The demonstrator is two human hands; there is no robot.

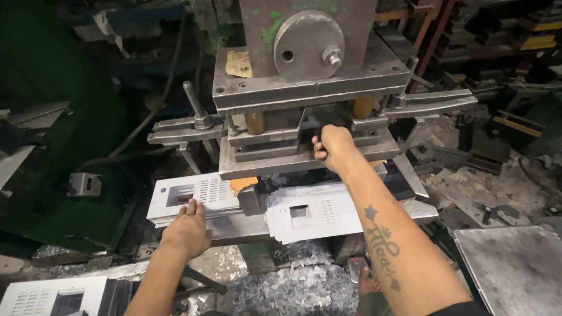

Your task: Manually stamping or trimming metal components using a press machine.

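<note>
hands at the press

my right hand is inside the gap of the metal press, fingers closed on a dark sheet piece there. my left hand lies on the stack of white punched panels at the left, fingers together and flat. another stack of panels sits below the press.

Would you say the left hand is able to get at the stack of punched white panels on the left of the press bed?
Probably yes: the left hand already rests its fingers on the near edge of that stack of white panels, with nothing between.
</note>
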